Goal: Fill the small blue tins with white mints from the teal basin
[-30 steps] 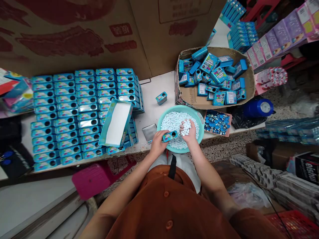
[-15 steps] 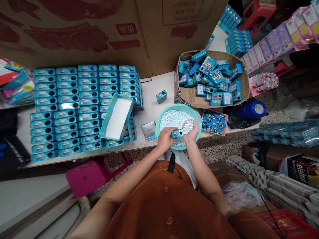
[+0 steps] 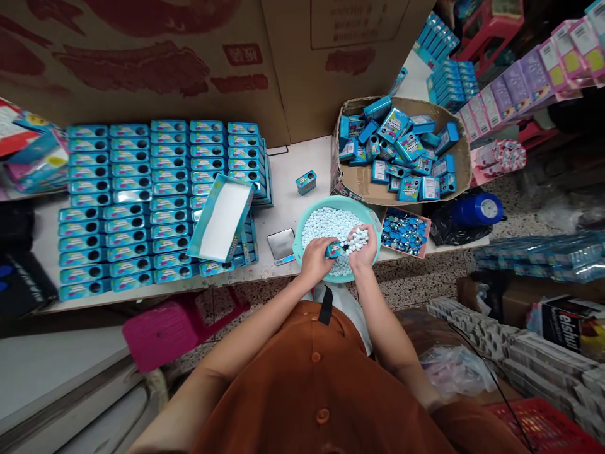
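Over a mint-green basin (image 3: 299,247) full of small white pellets (image 3: 326,224), my left hand (image 3: 316,260) grips a small blue tin (image 3: 333,250), its open end turned toward my right hand. My right hand (image 3: 363,252) is cupped round a heap of white pellets (image 3: 358,238) at the tin's opening. A single blue tin (image 3: 306,182) stands upright behind the basin. Left of the basin lies a shallow metal tray (image 3: 282,244) with a blue edge piece. Blue and silver round caps (image 3: 404,232) fill a pink box to the right.
Rows of blue tins (image 3: 127,208) cover the table's left side, with an open teal box (image 3: 221,217) lying on them. A cardboard box (image 3: 350,180) of loose blue tins stands at the back right. Large cardboard (image 3: 293,75) rises behind. A pink stool (image 3: 161,334) is below left.
Both hands stay over the basin with the tin and the pellets, having shifted only slightly. The view has moved a little.
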`<state>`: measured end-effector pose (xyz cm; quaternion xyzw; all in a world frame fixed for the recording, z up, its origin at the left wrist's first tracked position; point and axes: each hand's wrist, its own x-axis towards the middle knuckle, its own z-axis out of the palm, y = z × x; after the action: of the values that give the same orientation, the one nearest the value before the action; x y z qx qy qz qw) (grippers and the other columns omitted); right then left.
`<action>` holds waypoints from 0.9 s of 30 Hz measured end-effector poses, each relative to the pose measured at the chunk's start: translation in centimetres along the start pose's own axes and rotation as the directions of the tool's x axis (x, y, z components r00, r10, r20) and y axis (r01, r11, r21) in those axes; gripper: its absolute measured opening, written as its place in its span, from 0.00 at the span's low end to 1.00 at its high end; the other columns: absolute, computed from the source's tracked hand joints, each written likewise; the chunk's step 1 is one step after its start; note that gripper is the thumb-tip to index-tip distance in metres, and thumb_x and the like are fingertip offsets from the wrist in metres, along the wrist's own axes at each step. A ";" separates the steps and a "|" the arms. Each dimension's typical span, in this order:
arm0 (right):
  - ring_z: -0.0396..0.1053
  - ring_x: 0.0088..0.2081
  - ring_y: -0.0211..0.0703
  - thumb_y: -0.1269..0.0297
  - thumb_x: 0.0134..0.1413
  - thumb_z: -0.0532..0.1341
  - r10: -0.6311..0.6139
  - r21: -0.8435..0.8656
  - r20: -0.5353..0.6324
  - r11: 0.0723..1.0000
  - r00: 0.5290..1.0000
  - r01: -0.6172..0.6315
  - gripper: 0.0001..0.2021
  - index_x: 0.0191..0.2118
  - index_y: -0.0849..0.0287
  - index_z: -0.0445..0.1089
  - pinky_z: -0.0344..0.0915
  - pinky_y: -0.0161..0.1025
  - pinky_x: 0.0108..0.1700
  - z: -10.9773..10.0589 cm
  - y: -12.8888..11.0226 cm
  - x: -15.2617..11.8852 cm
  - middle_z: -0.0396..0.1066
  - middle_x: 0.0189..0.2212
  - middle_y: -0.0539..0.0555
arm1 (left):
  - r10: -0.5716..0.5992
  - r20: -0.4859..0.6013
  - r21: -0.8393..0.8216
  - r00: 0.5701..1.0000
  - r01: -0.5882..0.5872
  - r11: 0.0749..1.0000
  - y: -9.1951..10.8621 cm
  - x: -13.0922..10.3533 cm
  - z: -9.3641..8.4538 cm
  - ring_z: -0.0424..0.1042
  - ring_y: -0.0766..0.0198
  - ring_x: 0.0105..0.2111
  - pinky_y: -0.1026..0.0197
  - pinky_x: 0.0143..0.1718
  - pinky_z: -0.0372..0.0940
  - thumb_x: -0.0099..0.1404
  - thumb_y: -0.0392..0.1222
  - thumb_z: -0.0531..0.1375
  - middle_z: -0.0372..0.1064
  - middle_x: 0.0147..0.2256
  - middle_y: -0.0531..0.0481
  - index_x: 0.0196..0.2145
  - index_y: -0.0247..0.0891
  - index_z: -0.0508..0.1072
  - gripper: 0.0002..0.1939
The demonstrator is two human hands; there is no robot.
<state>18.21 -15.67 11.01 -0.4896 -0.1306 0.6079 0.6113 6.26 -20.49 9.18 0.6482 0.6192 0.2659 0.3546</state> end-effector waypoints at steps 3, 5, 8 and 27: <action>0.60 0.21 0.31 0.54 0.53 0.55 -0.015 -0.024 0.027 1.000 1.000 0.016 0.13 0.24 0.54 0.57 0.61 0.30 0.24 0.1 -0.3 -0.1 0.59 0.20 0.45 | 0.013 0.003 0.005 1.000 -0.013 1.000 0.0 0.2 0.1 0.66 0.53 0.47 0.51 0.49 0.61 0.51 0.29 0.59 0.71 0.46 0.49 0.47 0.44 0.70 0.24; 0.60 0.21 0.32 0.53 0.54 0.54 -0.019 -0.065 0.031 0.998 0.999 0.021 0.13 0.24 0.54 0.56 0.62 0.31 0.26 0.1 -0.5 -0.1 0.58 0.20 0.45 | 0.017 0.006 -0.004 1.000 -0.017 1.000 0.1 0.3 0.1 0.66 0.53 0.48 0.51 0.49 0.61 0.52 0.29 0.59 0.71 0.46 0.50 0.47 0.44 0.70 0.24; 0.62 0.23 0.33 0.53 0.54 0.54 -0.029 -0.105 0.024 0.994 0.999 0.032 0.13 0.25 0.54 0.57 0.64 0.33 0.29 0.2 -0.6 0.0 0.60 0.21 0.45 | -0.023 0.004 -0.042 1.000 0.023 0.999 0.3 0.6 0.2 0.67 0.53 0.47 0.51 0.48 0.62 0.52 0.31 0.61 0.71 0.46 0.49 0.46 0.44 0.70 0.22; 0.63 0.24 0.33 0.50 0.55 0.52 -0.122 -0.146 -0.049 0.983 0.991 0.114 0.16 0.26 0.55 0.63 0.65 0.33 0.29 1.0 -1.2 0.4 0.62 0.22 0.47 | -0.028 -0.066 -0.139 0.997 0.019 0.990 0.4 1.5 0.9 0.68 0.56 0.47 0.53 0.48 0.62 0.54 0.34 0.62 0.71 0.45 0.50 0.46 0.44 0.69 0.20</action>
<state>18.28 -14.61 12.20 -0.5409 -0.1846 0.5452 0.6132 7.34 -19.07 8.84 0.6055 0.6185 0.3256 0.3806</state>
